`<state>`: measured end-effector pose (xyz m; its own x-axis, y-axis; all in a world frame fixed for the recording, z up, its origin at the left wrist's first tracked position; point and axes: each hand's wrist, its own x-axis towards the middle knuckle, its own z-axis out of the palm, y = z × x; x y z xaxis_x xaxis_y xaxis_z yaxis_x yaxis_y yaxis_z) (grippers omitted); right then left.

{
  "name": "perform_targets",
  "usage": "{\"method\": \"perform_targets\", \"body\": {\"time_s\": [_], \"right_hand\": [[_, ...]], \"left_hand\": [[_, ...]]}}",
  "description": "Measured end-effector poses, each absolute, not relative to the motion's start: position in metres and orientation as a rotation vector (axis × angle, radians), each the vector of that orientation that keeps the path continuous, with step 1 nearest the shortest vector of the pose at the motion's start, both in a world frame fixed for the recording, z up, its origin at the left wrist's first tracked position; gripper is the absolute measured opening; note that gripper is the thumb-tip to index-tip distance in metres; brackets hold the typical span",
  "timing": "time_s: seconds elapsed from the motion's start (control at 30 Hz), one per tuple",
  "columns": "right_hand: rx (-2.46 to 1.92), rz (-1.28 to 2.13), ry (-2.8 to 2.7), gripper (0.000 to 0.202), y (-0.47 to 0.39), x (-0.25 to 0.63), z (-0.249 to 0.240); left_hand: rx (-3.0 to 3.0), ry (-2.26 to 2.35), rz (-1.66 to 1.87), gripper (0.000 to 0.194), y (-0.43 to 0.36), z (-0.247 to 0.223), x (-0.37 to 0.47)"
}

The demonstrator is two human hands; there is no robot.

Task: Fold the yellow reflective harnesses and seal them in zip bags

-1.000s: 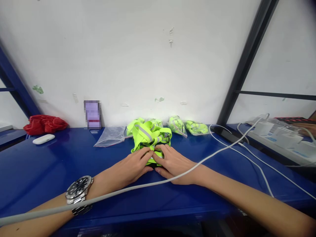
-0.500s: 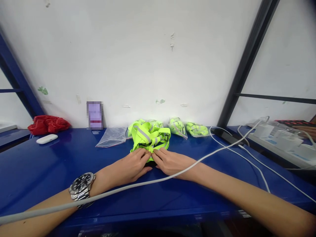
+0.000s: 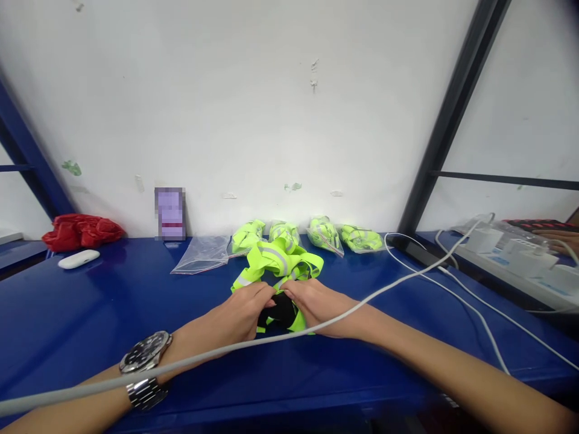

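Observation:
A neon yellow-green reflective strap vest [image 3: 265, 262] with silver stripes lies bunched at the middle of the table, its loops standing up beyond my hands. My left hand [image 3: 237, 310] pinches its near part from the left, thumb against curled fingers. From the right, my right hand [image 3: 319, 307] grips the same part, close to the left. Between the hands shows a black piece [image 3: 280, 310] of the vest, with green strap ends below it. Some fingers of both hands are hidden. A silver watch [image 3: 145, 351] is on my left wrist.
Behind the vest, several bagged green bundles [image 3: 324, 234] line the wall, beside a flat clear zip bag [image 3: 202, 252]. A white cable [image 3: 384, 289] crosses in front of both forearms. Leftward are a phone [image 3: 170, 214], a white case [image 3: 79, 259] and red cloth [image 3: 84, 232]. Chargers [image 3: 520, 259] stand right.
My hands have drawn slightly nearer with the vest's near part and turned it, so more of the black piece shows. The strap loops have shifted and spread. The view has moved slightly.

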<state>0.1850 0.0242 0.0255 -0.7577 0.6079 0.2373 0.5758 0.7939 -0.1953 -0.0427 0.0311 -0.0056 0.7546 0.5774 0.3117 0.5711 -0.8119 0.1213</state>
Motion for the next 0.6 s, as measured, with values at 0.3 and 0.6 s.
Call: {"method": "perform_targets", "body": {"time_s": [0.3, 0.6], "right_hand": [[-0.824, -0.2, -2.452, 0.022, 0.034, 0.178, 0.004], [-0.728, -0.173, -2.664, 0.063, 0.011, 0.195, 0.015]], "left_hand": [[2.739, 1.136, 0.573, 0.028, 0.046, 0.003, -0.027], [2.791, 1.261, 0.583, 0.031, 0.048, 0.0, -0.02]]}}
